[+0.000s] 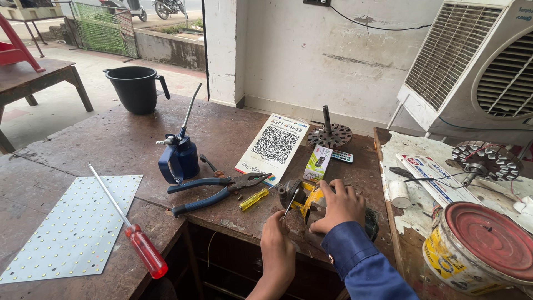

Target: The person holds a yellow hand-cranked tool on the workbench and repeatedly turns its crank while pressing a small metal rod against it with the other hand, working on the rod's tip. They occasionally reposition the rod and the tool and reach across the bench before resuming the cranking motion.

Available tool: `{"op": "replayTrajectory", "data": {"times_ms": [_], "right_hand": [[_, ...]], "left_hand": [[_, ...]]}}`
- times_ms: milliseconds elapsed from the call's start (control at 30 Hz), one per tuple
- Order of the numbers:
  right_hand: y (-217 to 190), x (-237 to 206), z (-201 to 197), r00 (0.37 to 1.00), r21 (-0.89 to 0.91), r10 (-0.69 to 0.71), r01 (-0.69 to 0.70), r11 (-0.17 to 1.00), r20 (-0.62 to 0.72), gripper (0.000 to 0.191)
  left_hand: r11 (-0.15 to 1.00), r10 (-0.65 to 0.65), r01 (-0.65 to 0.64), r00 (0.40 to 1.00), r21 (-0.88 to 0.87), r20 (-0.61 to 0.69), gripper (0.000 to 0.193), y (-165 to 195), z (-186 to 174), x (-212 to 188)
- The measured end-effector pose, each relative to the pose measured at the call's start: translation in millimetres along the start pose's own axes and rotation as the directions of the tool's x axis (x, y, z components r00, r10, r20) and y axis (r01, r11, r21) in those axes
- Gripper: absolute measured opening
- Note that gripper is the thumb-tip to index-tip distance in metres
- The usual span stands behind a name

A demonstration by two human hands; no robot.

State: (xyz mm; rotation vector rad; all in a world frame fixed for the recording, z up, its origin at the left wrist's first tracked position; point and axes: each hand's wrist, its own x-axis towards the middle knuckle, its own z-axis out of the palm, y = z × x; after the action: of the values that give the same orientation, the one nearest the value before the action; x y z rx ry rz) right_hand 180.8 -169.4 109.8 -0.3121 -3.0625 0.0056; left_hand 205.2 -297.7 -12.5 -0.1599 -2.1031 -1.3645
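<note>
Yellow and grey, the small motor part (302,199) sits near the front edge of the brown desk (111,144), and both your hands are on it. Your right hand (338,206), in a blue sleeve, lies over its right side with the fingers pressed down onto it. Your left hand (276,244) comes up from below, its grip pinched around a thin metal tool (290,208) whose tip meets the part; what kind of tool it is you cannot tell from here.

Just left of the part lie a small yellow-handled screwdriver (254,199) and blue-handled pliers (214,193), jaws pointing right. Behind them stands a blue oil can (180,155) with a long spout, and beside it a white printed card (272,147) and a small green-and-white box (317,163). Farther back rest a remote (342,156) and a perforated metal disc (330,135) with an upright shaft. A black bucket (136,88) stands at the far edge. At the left, a red-handled screwdriver (133,236) lies across a white LED panel (72,228). To your right sits a tin with a red lid (488,244).
</note>
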Motion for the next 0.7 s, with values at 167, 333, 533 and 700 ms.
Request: {"op": "replayTrajectory", "data": {"times_ms": [167, 333, 533, 700], "right_hand": [[5.2, 1.1, 1.4, 1.0, 0.008, -0.005, 0.005, 1.0, -0.012, 0.119], [6.2, 0.7, 0.4, 1.0, -0.009, 0.01, -0.01, 1.0, 0.013, 0.12], [5.2, -6.8, -9.6, 1.0, 0.016, -0.002, 0.003, 1.0, -0.01, 0.12], [6.5, -7.8, -13.7, 0.999, 0.032, -0.006, 0.007, 0.999, -0.036, 0.119]], "left_hand": [[0.996, -0.087, 0.087, 0.996, -0.014, -0.029, 0.016, 5.2, 5.6, 2.8], [0.938, -0.331, 0.342, 0.934, -0.063, 0.133, 0.018, 19.8, -7.9, 8.1], [0.999, -0.044, 0.044, 0.999, -0.019, 0.004, 0.015, 48.9, -33.1, 18.8], [0.975, -0.026, -0.005, 0.99, 0.224, 0.138, 0.012, 76.0, -48.1, 57.4]]}}
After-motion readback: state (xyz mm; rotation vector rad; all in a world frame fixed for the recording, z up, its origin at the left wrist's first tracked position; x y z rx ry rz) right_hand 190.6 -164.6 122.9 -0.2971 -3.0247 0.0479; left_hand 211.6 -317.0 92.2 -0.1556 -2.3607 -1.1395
